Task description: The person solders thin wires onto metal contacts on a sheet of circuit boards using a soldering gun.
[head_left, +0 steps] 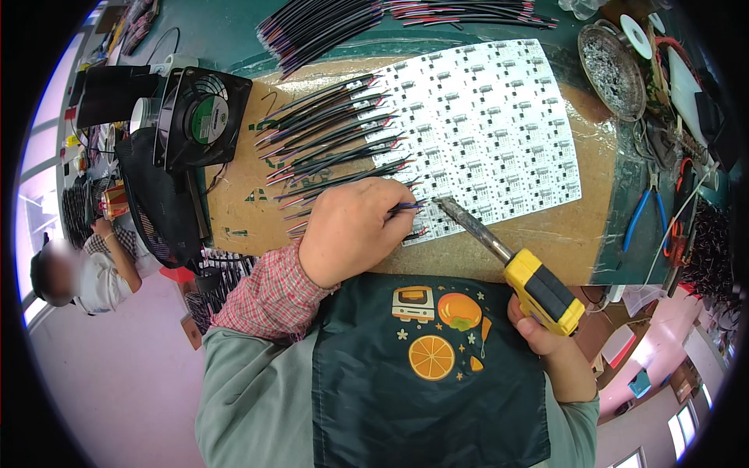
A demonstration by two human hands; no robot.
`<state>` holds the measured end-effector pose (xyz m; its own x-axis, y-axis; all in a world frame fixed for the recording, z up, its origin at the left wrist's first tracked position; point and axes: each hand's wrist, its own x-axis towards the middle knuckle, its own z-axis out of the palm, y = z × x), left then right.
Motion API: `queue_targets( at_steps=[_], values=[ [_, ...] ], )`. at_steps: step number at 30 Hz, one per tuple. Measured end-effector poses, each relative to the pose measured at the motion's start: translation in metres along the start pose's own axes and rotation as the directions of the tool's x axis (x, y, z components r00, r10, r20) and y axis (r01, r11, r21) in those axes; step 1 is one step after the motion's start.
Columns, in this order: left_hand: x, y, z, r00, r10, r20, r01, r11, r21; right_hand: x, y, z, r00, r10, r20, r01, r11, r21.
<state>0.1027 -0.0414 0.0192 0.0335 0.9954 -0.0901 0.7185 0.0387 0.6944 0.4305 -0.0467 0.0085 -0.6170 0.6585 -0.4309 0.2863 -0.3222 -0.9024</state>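
Soldering iron (499,253): yellow-and-black grip in my right hand (538,331), grey metal shaft slanting up-left, tip at the panel edge just beside my left hand (351,230).
Wire (406,207): thin, dark, pinched in my left fingers, end meeting the tip.
Circuit panel (484,125): white, flat, gridded, beyond both hands.

Single fisheye camera riding on the person's head, looking steeply down over the chest, sitting close above the counter (577,234), facing away from the body, edges bending toward a dark round rim, floor showing at both lower sides
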Motion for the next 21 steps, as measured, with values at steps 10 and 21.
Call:
queue_targets(
  at_steps=[10,21],
  values=[
    [0.001,-0.001,-0.003,0.998,-0.002,0.07,0.005,0.999,-0.04,-0.002,0.006,0.002,0.999,-0.031,-0.016,0.03,0.999,-0.035],
    [-0.004,0.0,0.001,0.998,0.061,0.021,-0.062,0.997,0.053,-0.003,0.01,-0.001,0.999,-0.042,0.029,0.045,0.994,-0.101]
  ],
)
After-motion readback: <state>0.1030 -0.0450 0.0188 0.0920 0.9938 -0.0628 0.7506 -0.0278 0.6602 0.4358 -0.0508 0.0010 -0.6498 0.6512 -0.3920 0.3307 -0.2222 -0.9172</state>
